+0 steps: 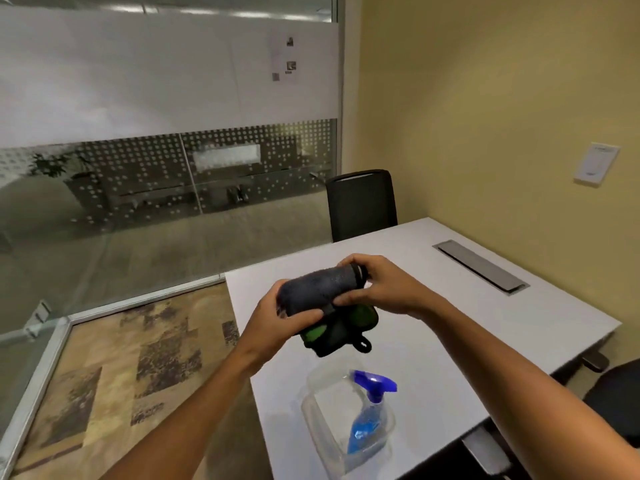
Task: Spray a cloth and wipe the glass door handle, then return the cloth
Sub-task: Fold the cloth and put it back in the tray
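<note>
Fingers of the left hand [277,318] and right hand [384,285] clamp the ends of a dark rolled cloth [320,289] above a white table [433,306], nearer than which a blue spray bottle [369,415] lies in a clear plastic container [320,427], with a black chair [362,202] beyond.

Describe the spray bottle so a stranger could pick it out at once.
Start at the white table against the yellow wall. At its near edge stands a clear plastic tub, and the spray bottle rests inside it. It alone is blue: blue trigger head, blue liquid.
</note>
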### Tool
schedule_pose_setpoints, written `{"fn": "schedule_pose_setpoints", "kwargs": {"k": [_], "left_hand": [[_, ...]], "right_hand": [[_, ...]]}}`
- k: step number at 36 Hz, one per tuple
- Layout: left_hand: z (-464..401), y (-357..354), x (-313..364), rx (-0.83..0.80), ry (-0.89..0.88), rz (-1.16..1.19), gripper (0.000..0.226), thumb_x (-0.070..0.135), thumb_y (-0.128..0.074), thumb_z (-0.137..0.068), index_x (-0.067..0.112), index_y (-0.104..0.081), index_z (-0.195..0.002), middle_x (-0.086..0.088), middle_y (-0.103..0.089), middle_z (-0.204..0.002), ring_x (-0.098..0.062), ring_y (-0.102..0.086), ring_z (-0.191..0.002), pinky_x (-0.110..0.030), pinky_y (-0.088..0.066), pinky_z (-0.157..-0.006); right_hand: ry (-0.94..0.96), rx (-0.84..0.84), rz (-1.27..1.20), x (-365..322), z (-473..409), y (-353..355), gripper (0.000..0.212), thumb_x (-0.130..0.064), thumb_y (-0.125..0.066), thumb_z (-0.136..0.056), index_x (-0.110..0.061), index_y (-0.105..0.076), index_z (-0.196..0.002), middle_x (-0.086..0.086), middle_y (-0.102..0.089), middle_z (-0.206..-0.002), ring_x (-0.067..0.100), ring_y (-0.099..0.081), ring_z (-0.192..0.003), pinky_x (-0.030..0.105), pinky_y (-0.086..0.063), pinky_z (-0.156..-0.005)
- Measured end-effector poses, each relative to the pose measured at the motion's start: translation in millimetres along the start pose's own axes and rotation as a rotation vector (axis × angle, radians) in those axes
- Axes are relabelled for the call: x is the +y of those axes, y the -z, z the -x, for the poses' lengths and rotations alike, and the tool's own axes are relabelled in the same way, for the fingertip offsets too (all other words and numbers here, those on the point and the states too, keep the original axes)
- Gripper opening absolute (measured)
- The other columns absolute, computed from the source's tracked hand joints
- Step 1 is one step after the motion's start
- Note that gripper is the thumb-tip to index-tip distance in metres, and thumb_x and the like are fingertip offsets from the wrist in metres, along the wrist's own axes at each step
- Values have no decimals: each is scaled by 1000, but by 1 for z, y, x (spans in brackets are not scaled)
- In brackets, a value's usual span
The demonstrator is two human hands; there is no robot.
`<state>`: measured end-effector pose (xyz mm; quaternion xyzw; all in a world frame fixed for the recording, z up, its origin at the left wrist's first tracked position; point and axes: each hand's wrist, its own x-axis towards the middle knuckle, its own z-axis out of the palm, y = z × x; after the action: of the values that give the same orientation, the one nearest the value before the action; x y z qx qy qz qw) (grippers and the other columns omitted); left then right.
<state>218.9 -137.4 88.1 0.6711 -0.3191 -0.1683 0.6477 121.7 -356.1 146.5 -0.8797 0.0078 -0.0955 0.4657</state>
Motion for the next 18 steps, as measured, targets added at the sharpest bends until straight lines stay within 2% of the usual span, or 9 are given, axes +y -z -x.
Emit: {"fn": "schedule_pose_setpoints", "kwargs": {"k": [2,5,8,12,16,18], "left_hand": [[-7,-13,-5,13,34,57,80,46,-93,-58,31,-57,-128,2,-69,-126,-19,-67,-116,-33,-59,-88],[-19,-26,-13,47,89,95,92,49,-95,-54,28,-55,-134,-3,-68,-129,-23,-67,-117,-38,-60,-88],[-34,-31,-20,108,177,165,91,42,-99,-50,21,-59,-128,-8,-73,-121,-30,-71,-112,-44,-60,-90],[-50,-34,-30,60,281,257,89,31,-99,-53,12,-59,-130,-14,-72,-123,-30,-72,-110,-37,-61,-85],[-56,-40,-47,8,394,296,85,50,-93,-62,13,-60,-131,-9,-73,-122,-25,-72,-110,-34,-60,-83],[-58,-44,-59,13,445,334,70,50,-87,-71,14,-64,-126,-9,-75,-119,-23,-74,-107,-32,-61,-80]], "right_hand": [[-11,11,-95,12,-5,8,39,-29,-85,-77,-22,-68,-111,-5,-75,-101,11,-71,-98,26,-61,-83],[-60,26,-213,30,-12,13,38,-36,-84,-77,-25,-68,-109,-10,-76,-99,8,-73,-95,21,-60,-75],[-119,49,-302,51,-18,12,39,-39,-85,-75,-26,-69,-109,-6,-77,-99,13,-74,-96,28,-62,-77],[-206,64,-347,80,-24,6,43,-39,-86,-75,-22,-69,-110,-1,-78,-100,19,-75,-94,39,-64,-82],[-284,20,-311,107,-33,1,49,-37,-84,-78,-19,-63,-118,4,-74,-109,21,-72,-99,33,-63,-82],[-327,-2,-285,119,-39,-1,50,-35,-86,-77,-19,-61,-117,5,-72,-109,21,-72,-99,26,-61,-77]]}}
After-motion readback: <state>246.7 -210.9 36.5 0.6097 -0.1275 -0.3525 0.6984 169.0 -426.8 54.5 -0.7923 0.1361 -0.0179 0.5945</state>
